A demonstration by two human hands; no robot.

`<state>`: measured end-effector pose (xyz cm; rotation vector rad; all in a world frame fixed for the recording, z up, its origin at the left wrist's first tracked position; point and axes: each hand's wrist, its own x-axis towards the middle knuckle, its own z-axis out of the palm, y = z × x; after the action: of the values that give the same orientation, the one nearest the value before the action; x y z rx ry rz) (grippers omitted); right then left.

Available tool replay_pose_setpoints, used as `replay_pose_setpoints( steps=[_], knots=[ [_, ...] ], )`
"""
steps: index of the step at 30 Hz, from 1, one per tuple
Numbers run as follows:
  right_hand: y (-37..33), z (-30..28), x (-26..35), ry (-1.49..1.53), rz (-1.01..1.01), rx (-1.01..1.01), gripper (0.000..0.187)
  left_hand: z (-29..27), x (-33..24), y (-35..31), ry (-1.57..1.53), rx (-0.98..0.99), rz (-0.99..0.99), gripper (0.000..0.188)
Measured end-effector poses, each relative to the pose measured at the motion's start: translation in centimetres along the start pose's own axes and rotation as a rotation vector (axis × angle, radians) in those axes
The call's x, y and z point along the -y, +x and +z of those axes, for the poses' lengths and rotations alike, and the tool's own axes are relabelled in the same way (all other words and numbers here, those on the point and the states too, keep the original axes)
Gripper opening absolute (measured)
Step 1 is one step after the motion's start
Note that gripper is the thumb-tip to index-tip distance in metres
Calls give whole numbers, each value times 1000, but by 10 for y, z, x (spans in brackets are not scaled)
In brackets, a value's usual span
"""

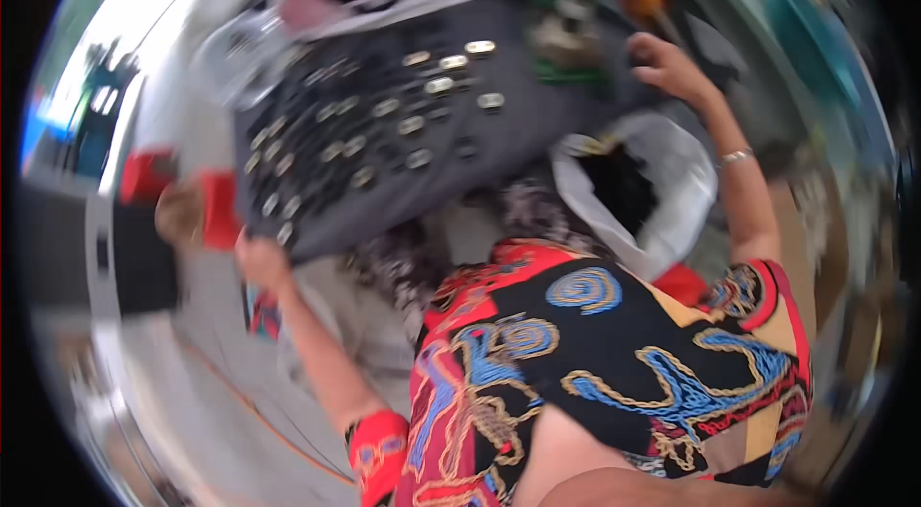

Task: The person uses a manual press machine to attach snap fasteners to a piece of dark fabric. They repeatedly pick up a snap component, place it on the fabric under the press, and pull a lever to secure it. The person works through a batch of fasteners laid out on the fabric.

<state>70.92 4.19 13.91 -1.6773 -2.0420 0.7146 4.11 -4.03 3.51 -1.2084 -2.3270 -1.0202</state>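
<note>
A dark grey cloth (508,138) spreads over the work surface before me, with several small metal pieces (412,125) in loose rows on it, dark with pale or shiny tops. The blur hides their exact kind. My left hand (263,260) is closed on the cloth's near left corner. Over the cloth's right part is my right hand (673,73), its fingers curled together by a small dark spot I cannot make out. Just left of that hand stands a small green bench tool (573,37), and beyond the fingers is an orange-topped object (643,1).
A pink-white bag (422,3) with dark contents stands at the far edge. An open white bag (686,190) with black contents sits near my right forearm. At the left are a clear plastic bag (240,56) and a red object (220,210). An orange cord (249,401) crosses the floor.
</note>
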Motion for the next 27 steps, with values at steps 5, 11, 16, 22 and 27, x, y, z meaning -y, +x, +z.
replay_pose_setpoints(
  steps=[5,11,16,22,27],
  knots=[
    [-94,14,-5,-109,209,109,31,26,-17,11,-43,0,60,27],
    [-56,52,15,-281,33,-360,44,34,-2,12,13,135,-38,37],
    [-33,84,18,-423,27,-442,39,26,-4,12,-13,146,-51,37],
    [-85,53,36,-537,250,52,36,33,6,8,-24,124,-78,37],
    [-34,48,91,-403,-176,-194,28,16,-8,7,2,151,-104,36]
  ],
)
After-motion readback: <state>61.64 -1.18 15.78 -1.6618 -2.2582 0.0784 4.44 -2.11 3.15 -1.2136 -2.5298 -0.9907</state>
